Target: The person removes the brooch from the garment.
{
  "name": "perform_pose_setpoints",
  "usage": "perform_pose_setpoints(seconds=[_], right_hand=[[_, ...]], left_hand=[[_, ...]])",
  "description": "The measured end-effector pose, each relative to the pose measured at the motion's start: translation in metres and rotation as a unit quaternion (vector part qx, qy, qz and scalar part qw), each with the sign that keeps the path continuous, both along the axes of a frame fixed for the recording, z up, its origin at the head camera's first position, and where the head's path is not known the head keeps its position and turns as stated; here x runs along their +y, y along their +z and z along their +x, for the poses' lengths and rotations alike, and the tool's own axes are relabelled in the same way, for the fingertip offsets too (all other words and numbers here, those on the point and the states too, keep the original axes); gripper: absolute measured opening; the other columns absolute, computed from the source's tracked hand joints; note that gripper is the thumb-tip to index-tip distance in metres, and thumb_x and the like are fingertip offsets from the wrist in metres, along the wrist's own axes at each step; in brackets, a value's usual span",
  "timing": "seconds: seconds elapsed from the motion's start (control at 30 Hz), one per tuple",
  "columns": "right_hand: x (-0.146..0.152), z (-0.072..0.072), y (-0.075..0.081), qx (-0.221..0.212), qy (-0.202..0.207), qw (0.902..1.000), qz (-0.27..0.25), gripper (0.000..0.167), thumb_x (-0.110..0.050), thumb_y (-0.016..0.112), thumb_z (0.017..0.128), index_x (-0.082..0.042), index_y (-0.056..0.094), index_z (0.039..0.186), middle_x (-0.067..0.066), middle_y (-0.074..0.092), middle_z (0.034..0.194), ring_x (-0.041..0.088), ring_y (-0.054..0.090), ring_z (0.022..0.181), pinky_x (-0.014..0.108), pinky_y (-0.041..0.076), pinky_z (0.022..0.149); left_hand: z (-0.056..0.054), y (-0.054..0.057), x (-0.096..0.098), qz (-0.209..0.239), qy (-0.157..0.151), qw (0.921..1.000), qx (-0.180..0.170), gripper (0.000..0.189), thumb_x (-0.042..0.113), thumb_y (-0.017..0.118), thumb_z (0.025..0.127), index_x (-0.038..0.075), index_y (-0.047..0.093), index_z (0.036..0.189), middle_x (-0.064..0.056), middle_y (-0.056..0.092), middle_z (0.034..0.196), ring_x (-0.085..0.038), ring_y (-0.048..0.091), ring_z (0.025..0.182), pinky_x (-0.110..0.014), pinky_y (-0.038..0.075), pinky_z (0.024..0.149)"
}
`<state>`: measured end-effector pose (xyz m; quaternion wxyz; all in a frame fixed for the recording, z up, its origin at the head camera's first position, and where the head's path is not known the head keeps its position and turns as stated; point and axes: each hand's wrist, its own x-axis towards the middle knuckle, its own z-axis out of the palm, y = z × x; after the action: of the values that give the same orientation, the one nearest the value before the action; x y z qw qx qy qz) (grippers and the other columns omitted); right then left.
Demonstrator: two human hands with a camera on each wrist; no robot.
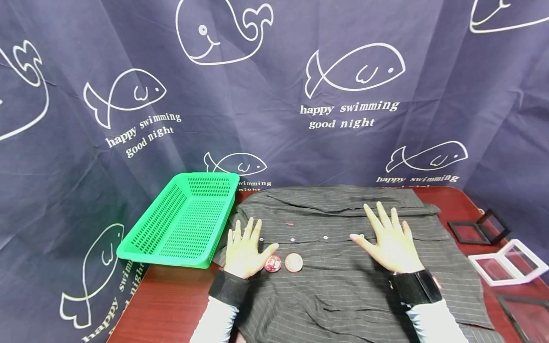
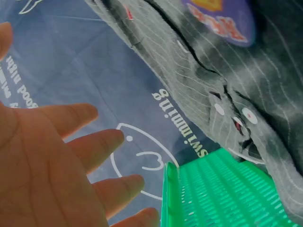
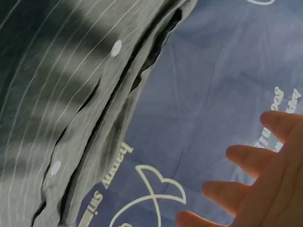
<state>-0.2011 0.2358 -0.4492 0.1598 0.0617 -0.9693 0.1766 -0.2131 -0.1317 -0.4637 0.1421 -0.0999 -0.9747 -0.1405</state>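
White sleeves [image 1: 435, 321] nearest the camera, black bands [image 1: 230, 286] round both wrists, coming in over the near edge of the surface [image 1: 171, 295]. Holds the left hand [image 1: 245, 250] open, fingers straight and spread, gripping nothing, above the left side of a dark striped shirt [image 1: 326, 286]. Holds the right hand [image 1: 392, 243] open and spread too, with nothing in it, above the right side. Has the shirt laid across the middle of the surface, up to the far edge, with a row of small white buttons [image 1: 293, 239]. Shows a red badge [image 1: 272, 263] just beside the left thumb, and next to it a pale badge [image 1: 293, 262], both on the shirt. Has a green basket [image 1: 188, 228] at the far left corner. Shows a black frame [image 1: 483, 233], a white frame [image 1: 509, 267] and a dark frame [image 1: 525, 299] along the right edge.
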Motion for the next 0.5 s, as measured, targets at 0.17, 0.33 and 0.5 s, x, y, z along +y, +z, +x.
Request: perform_pose_setpoints(seconds=[0.17, 0.33, 0.5], right_hand=[[-0.010, -0.007, 0.005, 0.049, 0.032, 0.9982, -0.010, 0.087, -0.061, 0.064, 0.085, -0.016, 0.033, 0.153, 0.025, 0.037, 0.152, 0.057, 0.032, 0.136, 0.070, 0.027, 0.104], [-0.022, -0.012, 0.007, 0.090, 0.065, 0.9936, -0.022, 0.081, -0.053, 0.068, 0.085, -0.008, 0.043, 0.146, 0.024, 0.045, 0.147, 0.049, 0.043, 0.133, 0.061, 0.035, 0.106], [-0.040, -0.013, 0.008, 0.080, 0.098, 0.9914, -0.032, 0.078, -0.051, 0.067, 0.086, -0.006, 0.045, 0.145, 0.021, 0.047, 0.147, 0.043, 0.045, 0.134, 0.058, 0.037, 0.107]], left_hand=[[0.002, 0.007, -0.002, 0.016, -0.019, 0.9997, -0.007, 0.081, 0.063, 0.057, 0.086, 0.011, 0.045, 0.147, -0.016, 0.043, 0.152, -0.048, 0.027, 0.144, -0.064, 0.023, 0.114], [0.001, 0.010, -0.006, 0.022, -0.037, 0.9988, -0.023, 0.078, 0.061, 0.055, 0.088, 0.010, 0.046, 0.146, -0.017, 0.045, 0.150, -0.052, 0.032, 0.141, -0.065, 0.026, 0.112], [-0.001, 0.007, -0.010, 0.044, -0.054, 0.9974, -0.018, 0.074, 0.057, 0.057, 0.089, 0.006, 0.050, 0.142, -0.021, 0.054, 0.140, -0.048, 0.045, 0.133, -0.062, 0.031, 0.111]])
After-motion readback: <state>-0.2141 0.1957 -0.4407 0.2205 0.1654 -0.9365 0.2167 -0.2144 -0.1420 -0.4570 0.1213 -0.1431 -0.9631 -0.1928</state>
